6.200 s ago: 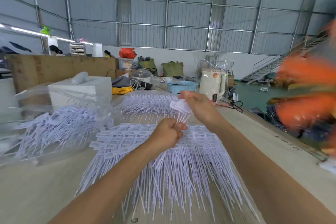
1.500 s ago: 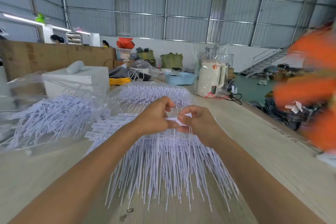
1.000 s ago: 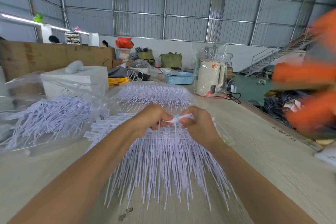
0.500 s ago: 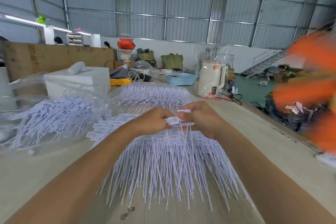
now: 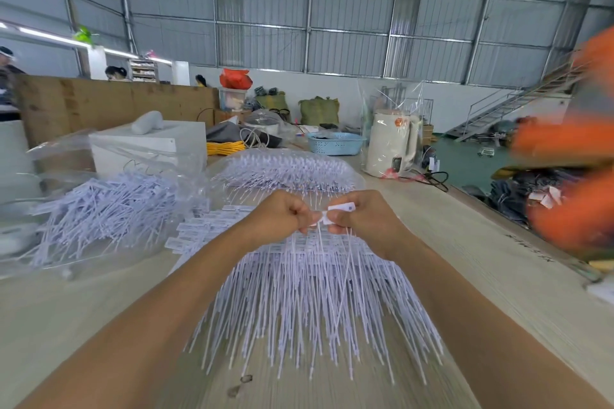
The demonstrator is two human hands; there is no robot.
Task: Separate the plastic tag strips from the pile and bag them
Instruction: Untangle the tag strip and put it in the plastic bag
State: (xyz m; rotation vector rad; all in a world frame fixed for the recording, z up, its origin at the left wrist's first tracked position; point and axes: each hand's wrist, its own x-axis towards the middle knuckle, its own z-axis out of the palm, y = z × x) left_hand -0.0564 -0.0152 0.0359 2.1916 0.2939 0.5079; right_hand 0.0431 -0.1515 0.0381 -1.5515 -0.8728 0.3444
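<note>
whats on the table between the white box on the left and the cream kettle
In the head view, a clear bag of tag strips lies between the white box and the kettle, with a blue basket behind.

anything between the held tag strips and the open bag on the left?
Nothing visible. Both hands, left and right, pinch a few tag strips above the pile. The clear bag lies to the left on the table; the stretch between shows only bare tabletop.

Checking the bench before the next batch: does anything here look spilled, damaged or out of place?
Nothing stands out. The tag strips lie fanned on the table, more sit bagged at left, and both hands pinch a few strips.
</note>
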